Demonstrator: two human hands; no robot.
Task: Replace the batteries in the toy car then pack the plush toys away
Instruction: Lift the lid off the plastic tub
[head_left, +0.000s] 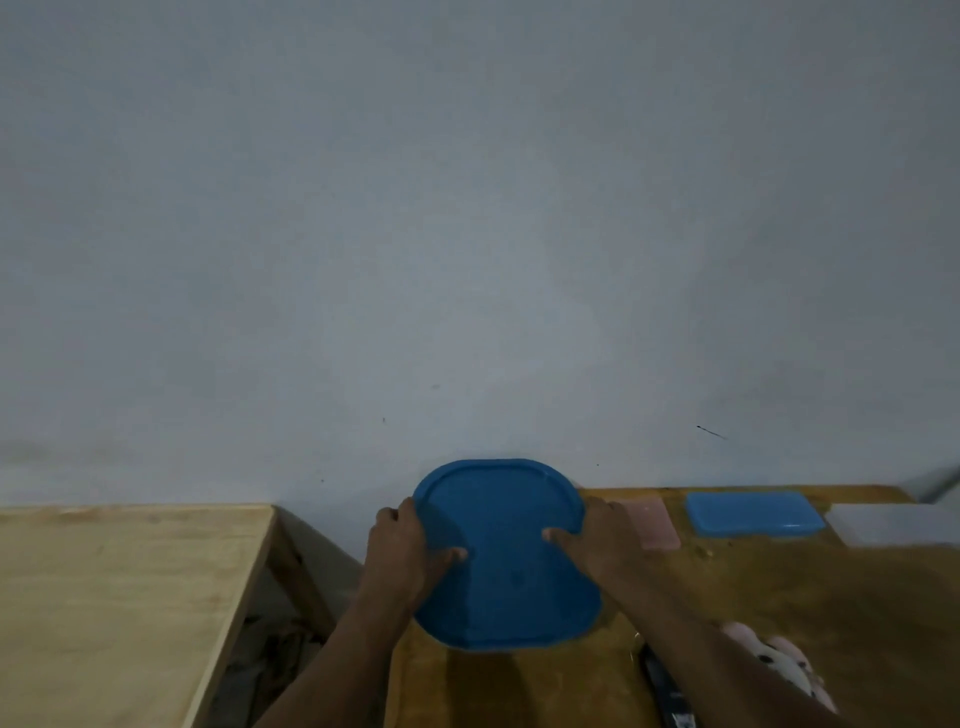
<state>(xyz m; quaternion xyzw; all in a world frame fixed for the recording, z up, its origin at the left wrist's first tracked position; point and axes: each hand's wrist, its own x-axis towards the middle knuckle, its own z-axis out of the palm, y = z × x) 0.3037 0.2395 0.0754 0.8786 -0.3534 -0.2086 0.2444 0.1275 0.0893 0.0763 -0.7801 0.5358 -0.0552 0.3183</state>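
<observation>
A large blue rounded lid (506, 571) lies over a container at the left end of the brown table (857, 597), against the wall. My left hand (402, 551) grips its left rim with the thumb on top. My right hand (592, 540) grips the right rim the same way. The container under the lid is hidden. A pink and white plush toy (779, 662) lies at the lower right, partly covered by my right forearm. No toy car can be made out.
A smaller blue box (753, 514) and a pink flat item (652, 522) sit at the table's back edge. A dark object (662, 686) lies near my right forearm. A lighter wooden table (119, 597) stands to the left across a gap.
</observation>
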